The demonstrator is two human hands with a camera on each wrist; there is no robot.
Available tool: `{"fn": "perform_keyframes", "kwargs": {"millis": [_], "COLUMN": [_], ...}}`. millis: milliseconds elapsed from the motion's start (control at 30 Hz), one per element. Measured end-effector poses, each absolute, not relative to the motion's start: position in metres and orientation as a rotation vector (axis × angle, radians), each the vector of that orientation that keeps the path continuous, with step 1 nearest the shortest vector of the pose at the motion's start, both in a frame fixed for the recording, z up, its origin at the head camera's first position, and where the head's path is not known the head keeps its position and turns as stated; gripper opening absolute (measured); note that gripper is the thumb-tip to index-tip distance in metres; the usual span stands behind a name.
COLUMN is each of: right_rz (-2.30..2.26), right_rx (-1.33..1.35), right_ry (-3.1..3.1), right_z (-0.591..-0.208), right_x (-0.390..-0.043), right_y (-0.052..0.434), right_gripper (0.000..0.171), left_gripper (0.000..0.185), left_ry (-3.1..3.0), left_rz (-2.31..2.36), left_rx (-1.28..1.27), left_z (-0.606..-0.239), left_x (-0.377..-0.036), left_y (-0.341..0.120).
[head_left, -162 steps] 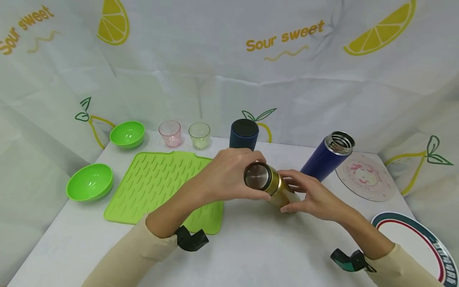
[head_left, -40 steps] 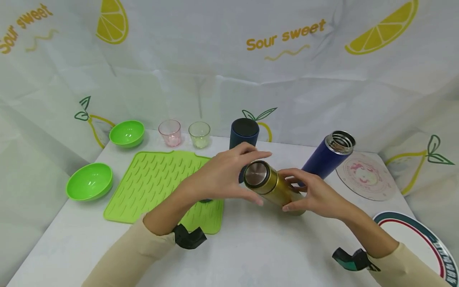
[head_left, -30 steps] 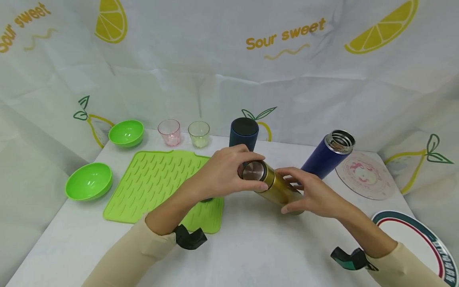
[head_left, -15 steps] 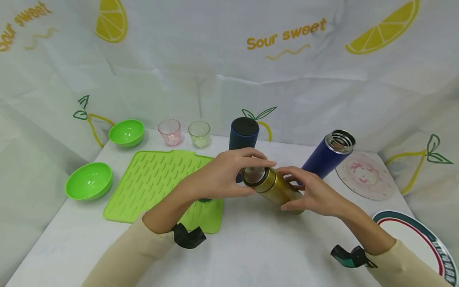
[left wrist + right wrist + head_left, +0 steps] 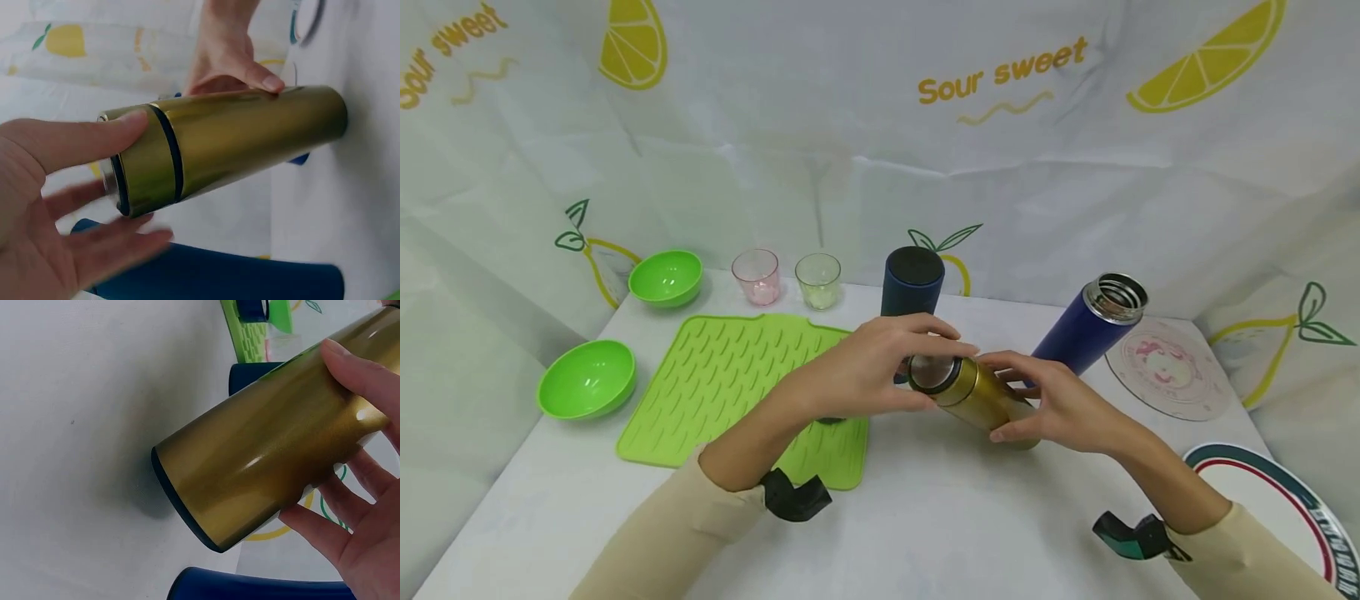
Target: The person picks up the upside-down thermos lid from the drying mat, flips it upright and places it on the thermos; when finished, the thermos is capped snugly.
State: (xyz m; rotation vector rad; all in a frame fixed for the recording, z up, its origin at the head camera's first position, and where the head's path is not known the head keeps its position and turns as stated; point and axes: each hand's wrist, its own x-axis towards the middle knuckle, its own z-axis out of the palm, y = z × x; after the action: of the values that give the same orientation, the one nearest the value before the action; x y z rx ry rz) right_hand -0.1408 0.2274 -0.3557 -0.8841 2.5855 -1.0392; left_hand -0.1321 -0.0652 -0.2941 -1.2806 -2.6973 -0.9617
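Observation:
A gold thermos flask (image 5: pixel 983 402) leans between my two hands over the table, its lidded end toward the left. My left hand (image 5: pixel 872 367) holds the gold lid (image 5: pixel 145 167); the thumb lies on its side and the fingers reach round the far side, blurred in the left wrist view. My right hand (image 5: pixel 1063 410) grips the body, thumb on one side and fingers on the other. In the right wrist view the flask's dark-edged base (image 5: pixel 187 506) is close over the white tabletop. Behind the right hand stands a blue flask (image 5: pixel 1078 333) without a lid, its steel mouth showing.
A dark blue bottle (image 5: pixel 913 287) stands behind the left hand. Left are a green ribbed mat (image 5: pixel 722 375) with a blue cap (image 5: pixel 252 309) on it, two green bowls (image 5: pixel 587 379) and two small glasses (image 5: pixel 818 283). Right lie a pink-patterned round mat (image 5: pixel 1165 371) and a plate (image 5: pixel 1247 500).
The left hand lifts its fingers off the lid, closes round it again, and its fingers shift over it. The right hand keeps its grip; the flask stays in nearly the same place.

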Motion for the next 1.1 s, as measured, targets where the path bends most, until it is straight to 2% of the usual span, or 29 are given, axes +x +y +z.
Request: {"fn": "perform_keyframes", "kwargs": {"millis": [133,233,367,600,667,833,933,1100], "right_rz": [-1.04,-1.038,-1.032,-1.031,-1.044,-1.072,-1.067,-1.032], "right_rx": [-0.914,-0.921,-0.908,-0.885,-0.887,-0.913,-0.927,-0.916], "right_ry": [2.587,2.582,2.583,2.574,2.568,2.567,2.577,2.602], "right_z": [-0.357,-0.357,-0.358,-0.359,-0.359,-0.359,-0.358,-0.356], "right_x": [-0.141,-0.141,-0.141,-0.143,-0.143,-0.142,-0.141,-0.141], "right_y": [0.225,0.224,0.225,0.231,0.232,0.231,0.23,0.228], "right_gripper": [0.079,0.078,0.078,0.079,0.08,0.078,0.077,0.079], "left_gripper": [0.07,0.057,0.05,0.055,0.063,0.074,0.064,0.058], "left_ry": [-2.793,-2.811,-2.797,-2.616,-2.63,-2.758,-2.773,-2.737], "left_rz": [-0.788,-0.756,-0.843,-1.05,-1.018,-0.858,-0.855,-0.95], "left_rx": [-1.03,-0.93,-0.997,-1.422,-1.396,-1.109,-1.064,-1.204], "left_z": [-0.294,-0.294,-0.294,-0.298,-0.299,-0.298,-0.296,-0.293], "left_x": [-0.127,-0.125,-0.126,-0.135,-0.135,-0.13,-0.129,-0.133], "left_y": [-0.06,-0.055,-0.056,-0.063,-0.063,-0.059,-0.057,-0.062]}}
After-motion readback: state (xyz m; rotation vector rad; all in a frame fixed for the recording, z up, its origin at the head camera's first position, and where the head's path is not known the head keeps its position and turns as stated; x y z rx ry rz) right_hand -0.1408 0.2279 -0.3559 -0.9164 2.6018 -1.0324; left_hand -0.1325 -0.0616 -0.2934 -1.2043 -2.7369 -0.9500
